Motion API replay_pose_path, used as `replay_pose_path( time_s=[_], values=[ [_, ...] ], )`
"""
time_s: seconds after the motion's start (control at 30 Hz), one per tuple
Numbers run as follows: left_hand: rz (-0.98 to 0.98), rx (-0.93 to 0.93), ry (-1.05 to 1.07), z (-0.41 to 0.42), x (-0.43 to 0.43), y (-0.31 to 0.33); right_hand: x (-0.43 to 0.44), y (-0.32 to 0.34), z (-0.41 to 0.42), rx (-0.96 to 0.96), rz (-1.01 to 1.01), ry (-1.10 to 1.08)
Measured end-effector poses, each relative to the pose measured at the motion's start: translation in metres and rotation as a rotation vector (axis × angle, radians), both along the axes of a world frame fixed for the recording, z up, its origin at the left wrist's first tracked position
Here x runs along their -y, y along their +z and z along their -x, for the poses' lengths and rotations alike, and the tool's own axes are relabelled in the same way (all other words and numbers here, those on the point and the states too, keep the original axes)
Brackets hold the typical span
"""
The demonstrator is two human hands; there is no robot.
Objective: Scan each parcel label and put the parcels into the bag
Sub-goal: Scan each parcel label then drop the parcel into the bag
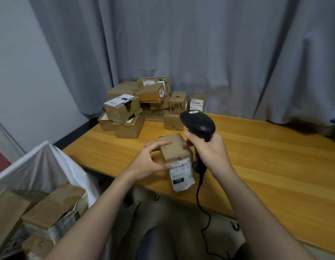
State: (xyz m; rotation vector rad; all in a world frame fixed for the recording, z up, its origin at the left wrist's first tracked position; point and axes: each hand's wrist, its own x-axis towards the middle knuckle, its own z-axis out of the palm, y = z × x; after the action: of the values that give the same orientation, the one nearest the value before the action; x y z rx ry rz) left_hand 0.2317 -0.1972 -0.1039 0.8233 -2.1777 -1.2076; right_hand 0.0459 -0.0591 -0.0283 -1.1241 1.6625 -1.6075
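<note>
Left hand: curled round the left side of a small brown cardboard parcel, fingers over its top edge and thumb against the near face, gripping it.
Right hand: wrapped round the handle of a black plastic handheld barcode scanner, holding it upright just right of the parcel, with the scanner head above the parcel's far end.
Parcel in hand: centre of the frame, over the near edge of the table; whether it rests on the wood or is lifted cannot be told.
White printed label: on the parcel's near face, turned toward the camera, its print blurred.
Scanner cable: black, hanging from the handle down past the table edge.
Light wooden table: runs from the centre to the right of the frame.
Pile of brown cardboard parcels: stacked at the table's far corner, upper centre, several with white labels.
White plastic bag: lower left, mouth open, beside the table.
Boxes in the bag: brown cardboard, lying tilted inside.
Grey curtain: fills the background behind the table.
</note>
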Motion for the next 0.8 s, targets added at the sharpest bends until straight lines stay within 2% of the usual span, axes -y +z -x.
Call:
replay_pose_path(
  time_s=[0.07,0.23,0.33,0.5,0.8],
  values=[
    [-0.026,-0.067,0.086,-0.008,0.002,0.005,-0.007,0.011,-0.005,0.007,0.008,0.044],
    [-0.180,-0.144,0.389,-0.034,0.027,0.015,-0.020,0.015,-0.014,0.062,-0.260,0.165],
    [-0.263,-0.153,0.497,-0.039,0.037,0.021,-0.024,0.008,-0.017,0.024,-0.330,0.204],
    [-0.347,-0.157,0.513,-0.040,0.042,0.026,-0.025,0.009,-0.016,-0.088,-0.375,0.263],
    [-0.351,-0.143,0.516,-0.043,0.036,0.025,-0.026,0.016,-0.016,-0.154,-0.379,0.276]
  ],
)
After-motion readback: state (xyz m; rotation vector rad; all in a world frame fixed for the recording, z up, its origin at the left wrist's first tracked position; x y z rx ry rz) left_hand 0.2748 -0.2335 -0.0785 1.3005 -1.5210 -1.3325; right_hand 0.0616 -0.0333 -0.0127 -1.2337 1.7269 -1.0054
